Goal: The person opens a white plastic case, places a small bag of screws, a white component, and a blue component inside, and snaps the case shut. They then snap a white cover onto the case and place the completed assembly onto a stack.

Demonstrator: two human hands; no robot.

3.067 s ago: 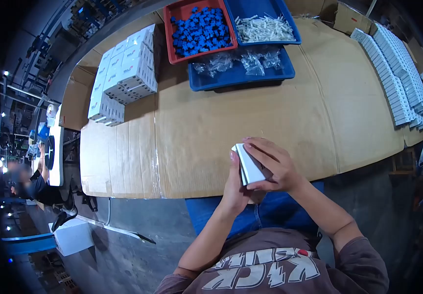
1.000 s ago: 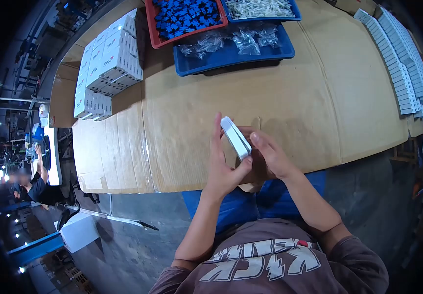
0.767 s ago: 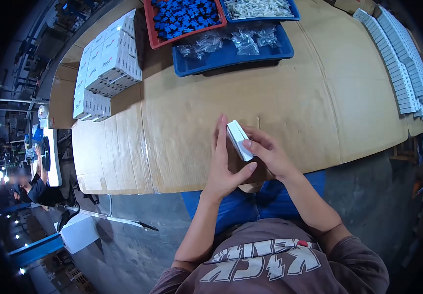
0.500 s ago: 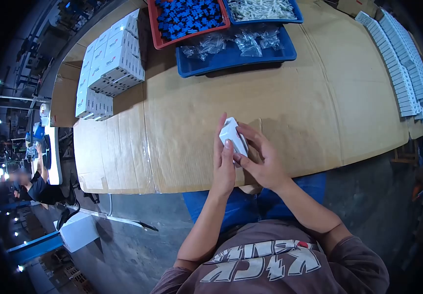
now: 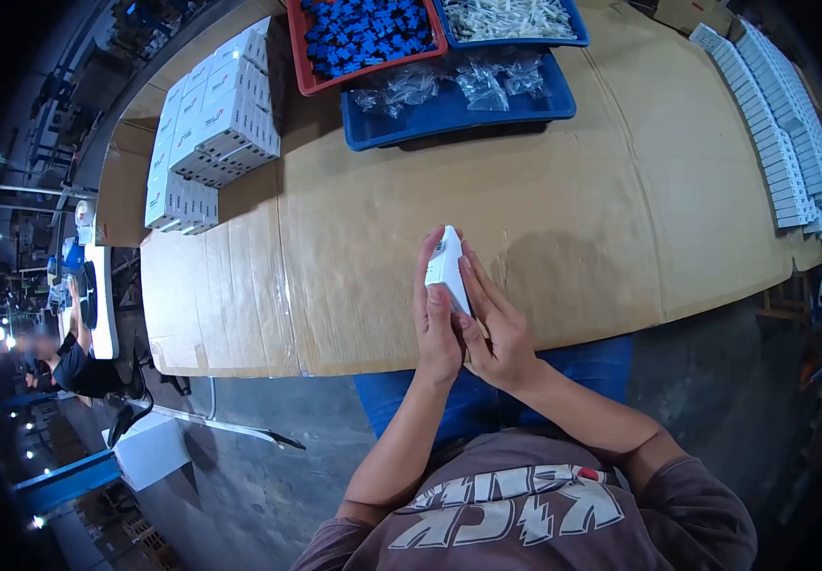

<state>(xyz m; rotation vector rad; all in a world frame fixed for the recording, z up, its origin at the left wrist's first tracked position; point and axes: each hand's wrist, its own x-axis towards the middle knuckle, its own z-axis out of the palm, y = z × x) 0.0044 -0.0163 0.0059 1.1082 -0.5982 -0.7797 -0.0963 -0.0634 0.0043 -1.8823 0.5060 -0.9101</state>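
**Item.** Small white rectangular cardboard box (image 5: 447, 266), held edge-on and upright above the near part of the brown cardboard-covered table (image 5: 582, 209), not touching it. It is well apart from the large blue plastic tray (image 5: 449, 112), on that tray's near side.

**Hands.** The left hand (image 5: 438, 328) is closed around the box's left face, thumb on its near lower corner. The right hand (image 5: 492, 328) has its fingers straight and flat against the right face. The box is pressed between the two.

**Surroundings, relative to the blue tray.** It holds clear plastic bags. A red plastic tray (image 5: 297, 48) of blue parts and a smaller blue tray (image 5: 516, 43) of white pieces lie on its far side. A stack of white printed boxes (image 5: 216, 114) stands to its left, and rows of flat white cartons (image 5: 777, 124) lie well to its right.

**Progress, as judged.** The box looks formed and shut, though its end flaps cannot be seen. It has not been set down.

**Change.** Half a second ago the box was tilted, broad face showing, with the right fingers curled over its top. Now it stands straighter, with those fingers flattened along it.
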